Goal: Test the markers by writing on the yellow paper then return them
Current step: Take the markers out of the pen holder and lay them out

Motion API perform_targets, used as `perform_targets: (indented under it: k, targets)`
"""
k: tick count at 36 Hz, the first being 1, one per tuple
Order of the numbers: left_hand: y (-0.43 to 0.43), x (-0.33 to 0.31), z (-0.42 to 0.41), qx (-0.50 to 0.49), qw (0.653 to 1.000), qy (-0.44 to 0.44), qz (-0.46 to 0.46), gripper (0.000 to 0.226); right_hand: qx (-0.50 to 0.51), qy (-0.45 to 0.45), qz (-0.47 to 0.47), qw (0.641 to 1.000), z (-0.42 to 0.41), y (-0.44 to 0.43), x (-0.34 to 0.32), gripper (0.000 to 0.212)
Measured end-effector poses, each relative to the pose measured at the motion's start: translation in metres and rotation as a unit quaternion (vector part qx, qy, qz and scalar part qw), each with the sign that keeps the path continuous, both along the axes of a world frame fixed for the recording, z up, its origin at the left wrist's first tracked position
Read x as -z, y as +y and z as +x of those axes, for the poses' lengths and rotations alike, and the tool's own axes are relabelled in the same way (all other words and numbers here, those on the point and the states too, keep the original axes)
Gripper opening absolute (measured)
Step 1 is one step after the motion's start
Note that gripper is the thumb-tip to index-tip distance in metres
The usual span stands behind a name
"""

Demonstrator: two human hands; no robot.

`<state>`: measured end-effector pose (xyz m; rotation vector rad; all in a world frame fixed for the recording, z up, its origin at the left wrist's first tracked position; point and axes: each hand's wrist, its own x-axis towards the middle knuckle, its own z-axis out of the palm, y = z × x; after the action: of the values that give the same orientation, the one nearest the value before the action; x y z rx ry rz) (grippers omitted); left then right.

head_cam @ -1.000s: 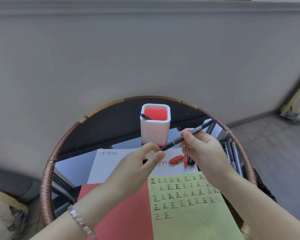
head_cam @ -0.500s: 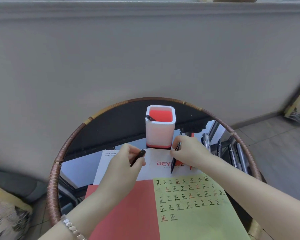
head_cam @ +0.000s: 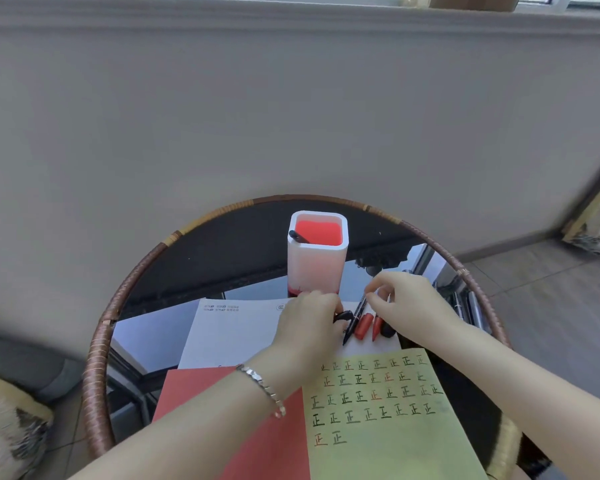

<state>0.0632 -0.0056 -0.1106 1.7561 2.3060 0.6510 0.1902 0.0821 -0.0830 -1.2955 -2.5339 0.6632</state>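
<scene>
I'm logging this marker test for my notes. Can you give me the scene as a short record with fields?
left hand: pinches a black cap over the white paper
right hand: pinches the uncapped black marker near its upper end, tip down towards the white paper
loose caps: two red and one black, beside the marker
holder: white, red inside, one marker in it
yellow paper: rows of black and red test marks
spare markers: lying at the table's right edge
</scene>
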Motion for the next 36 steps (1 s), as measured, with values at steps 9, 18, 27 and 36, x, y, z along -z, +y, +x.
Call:
perform_targets:
  k: [9, 18, 27, 36]
  targets:
    - [-0.004, -0.047, -0.036, -0.055, 0.926, 0.153, 0.340, 0.021, -0.015, 0.019, 0.005, 1.000, 0.016, 0.001, -0.009, 0.015]
    - [0.020, -0.062, -0.077, -0.079, 0.991, 0.065, 0.081, 0.025, -0.019, 0.020, -0.026, 0.999, 0.017, -0.010, -0.018, 0.016]
    - [-0.003, -0.091, -0.049, -0.096, 0.930, -0.068, 0.350, 0.009, -0.027, 0.063, -0.067, 0.995, 0.026, -0.029, -0.019, 0.012]
    - [-0.059, -0.084, 0.010, 0.013, 0.882, -0.369, 0.293, 0.017, -0.020, 0.290, -0.262, 0.920, 0.026, -0.046, -0.036, 0.058]
